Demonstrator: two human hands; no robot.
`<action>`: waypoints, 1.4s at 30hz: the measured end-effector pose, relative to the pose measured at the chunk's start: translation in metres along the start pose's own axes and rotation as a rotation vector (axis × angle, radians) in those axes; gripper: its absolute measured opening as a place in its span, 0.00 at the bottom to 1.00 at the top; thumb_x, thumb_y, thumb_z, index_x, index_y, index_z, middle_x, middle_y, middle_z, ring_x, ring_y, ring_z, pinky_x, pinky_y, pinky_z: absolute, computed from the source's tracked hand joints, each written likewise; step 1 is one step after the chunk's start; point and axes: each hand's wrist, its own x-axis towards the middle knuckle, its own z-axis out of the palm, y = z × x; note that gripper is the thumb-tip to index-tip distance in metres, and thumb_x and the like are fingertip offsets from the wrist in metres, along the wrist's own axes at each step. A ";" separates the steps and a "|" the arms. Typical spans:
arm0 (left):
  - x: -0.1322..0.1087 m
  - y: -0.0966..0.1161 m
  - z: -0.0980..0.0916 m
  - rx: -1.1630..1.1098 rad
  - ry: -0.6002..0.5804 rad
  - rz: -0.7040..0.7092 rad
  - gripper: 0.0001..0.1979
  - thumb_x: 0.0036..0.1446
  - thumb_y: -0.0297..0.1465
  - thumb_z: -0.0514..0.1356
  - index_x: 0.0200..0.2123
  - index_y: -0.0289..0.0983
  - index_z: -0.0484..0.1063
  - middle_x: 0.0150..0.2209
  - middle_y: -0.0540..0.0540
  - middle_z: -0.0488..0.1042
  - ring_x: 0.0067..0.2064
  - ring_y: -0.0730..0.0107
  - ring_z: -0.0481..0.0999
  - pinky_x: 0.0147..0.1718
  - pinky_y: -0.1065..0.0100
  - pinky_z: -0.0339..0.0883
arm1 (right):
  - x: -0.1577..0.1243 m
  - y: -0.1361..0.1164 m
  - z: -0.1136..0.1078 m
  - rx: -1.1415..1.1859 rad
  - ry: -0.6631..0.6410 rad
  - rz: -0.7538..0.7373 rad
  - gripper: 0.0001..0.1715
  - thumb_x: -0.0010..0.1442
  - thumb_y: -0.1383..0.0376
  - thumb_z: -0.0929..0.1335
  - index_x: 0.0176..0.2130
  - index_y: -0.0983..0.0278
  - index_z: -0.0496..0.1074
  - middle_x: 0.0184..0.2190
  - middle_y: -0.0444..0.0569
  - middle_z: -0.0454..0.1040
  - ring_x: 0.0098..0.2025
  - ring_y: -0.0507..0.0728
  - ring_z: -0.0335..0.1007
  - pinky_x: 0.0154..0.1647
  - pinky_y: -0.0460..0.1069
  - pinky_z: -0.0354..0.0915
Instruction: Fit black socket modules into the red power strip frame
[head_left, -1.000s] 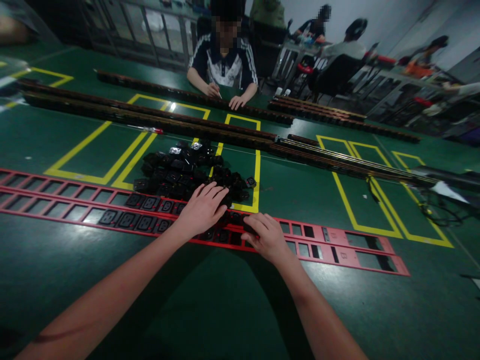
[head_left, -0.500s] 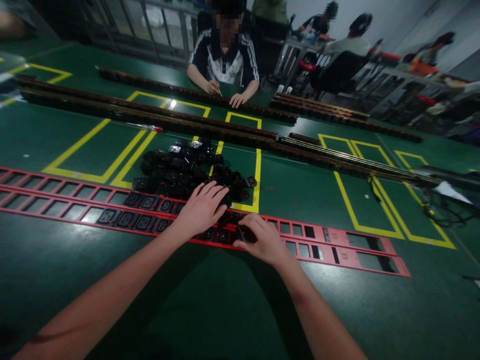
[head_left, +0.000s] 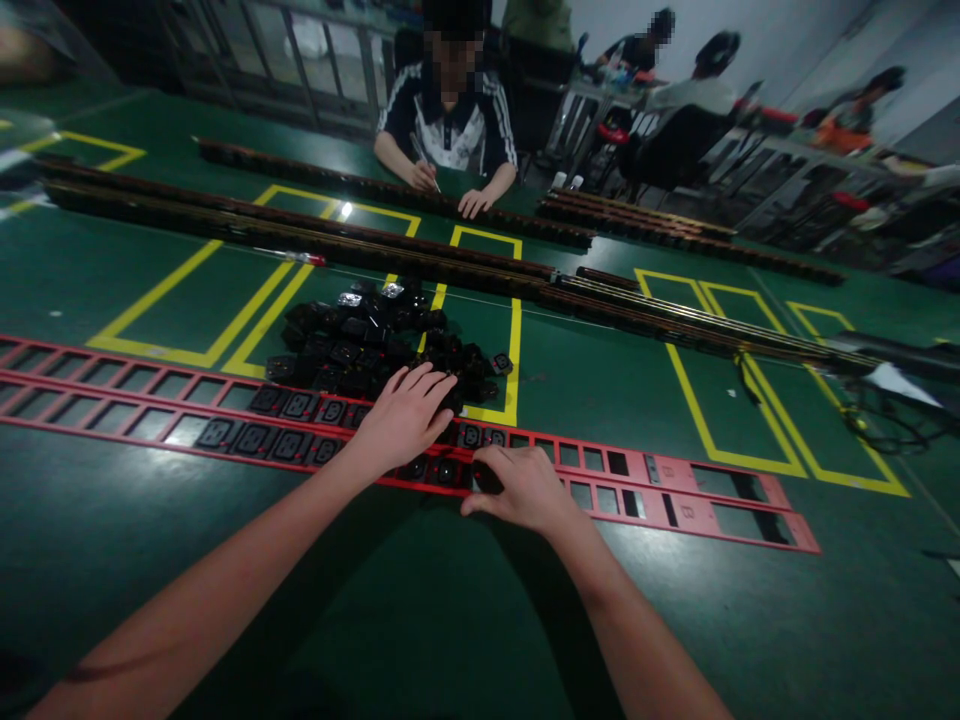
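Two long red panels with rows of rectangular cut-outs lie side by side, a far panel (head_left: 639, 466) and a near panel (head_left: 804, 536). Black power sockets (head_left: 253, 438) fill part of both rows. My left hand (head_left: 405, 412) lies palm down over the far panel, fingers stretched toward a heap of loose black sockets (head_left: 356, 345); whatever is under the palm is hidden. On the near panel, my right hand (head_left: 521, 482) has thumb and fingers around a black socket (head_left: 487, 478) at a cut-out. That socket is partly covered by the fingers.
Long dark rails (head_left: 420, 262) run across the green table behind the heap. Yellow tape outlines (head_left: 517, 330) mark the tabletop. Opposite sits a person (head_left: 450, 130) holding a thin tool by another rail. Cables (head_left: 892, 425) lie at the right; other people work further back.
My right hand has shifted slightly nearer me, its fingers now lower around the socket at the near panel. Two sockets in the far panel have come into view. My left hand stays put.
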 end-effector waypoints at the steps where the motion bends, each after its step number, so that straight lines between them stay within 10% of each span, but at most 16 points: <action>1: 0.000 0.000 0.000 0.001 -0.001 0.000 0.26 0.70 0.38 0.49 0.67 0.37 0.62 0.67 0.42 0.66 0.71 0.53 0.57 0.70 0.46 0.50 | 0.000 0.000 0.001 -0.009 -0.008 0.011 0.39 0.60 0.32 0.63 0.44 0.63 0.73 0.30 0.49 0.80 0.29 0.58 0.77 0.26 0.50 0.54; 29: -0.001 -0.002 0.004 0.004 0.030 0.022 0.25 0.71 0.38 0.49 0.67 0.36 0.63 0.66 0.41 0.67 0.71 0.52 0.58 0.70 0.45 0.50 | 0.003 -0.009 -0.012 -0.006 -0.145 0.044 0.26 0.63 0.49 0.71 0.51 0.64 0.71 0.39 0.50 0.81 0.36 0.58 0.78 0.31 0.49 0.55; 42: 0.000 -0.002 0.004 0.010 0.035 0.026 0.25 0.70 0.38 0.50 0.67 0.38 0.63 0.66 0.41 0.68 0.71 0.53 0.58 0.70 0.45 0.50 | -0.001 -0.003 -0.004 -0.046 -0.022 -0.078 0.39 0.68 0.39 0.60 0.57 0.67 0.71 0.35 0.50 0.79 0.32 0.55 0.74 0.28 0.50 0.55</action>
